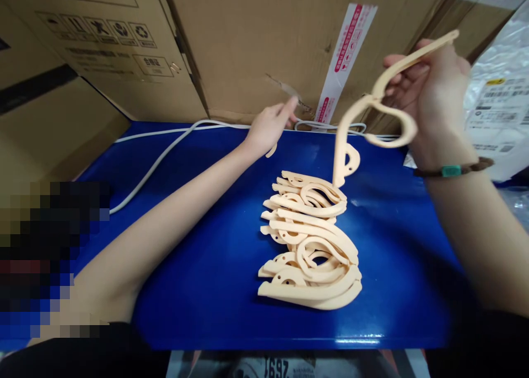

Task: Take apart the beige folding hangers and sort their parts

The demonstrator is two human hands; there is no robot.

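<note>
My right hand [438, 91] is raised at the upper right, its fingers closed around one arm of a beige plastic folding hanger [349, 116]. That hanger is unfolded, its curved hook hanging to the right and its lower arm reaching down beside the pile. Toward the back of the table, my left hand [270, 125] has its fingers curled. A small curved beige hanger tip [271, 151] sticks out beneath it; the hand hides the rest. Between my forearms lies a pile of folded beige hangers [316, 290], stacked in an overlapping column.
The table [198, 306] has a glossy blue top. Large cardboard boxes [248, 47] stand along its back and left. A white cable [155, 171] runs along the rear edge. Clear plastic packaging with a label [502, 108] is at the right, and dark blurred items lie at the left.
</note>
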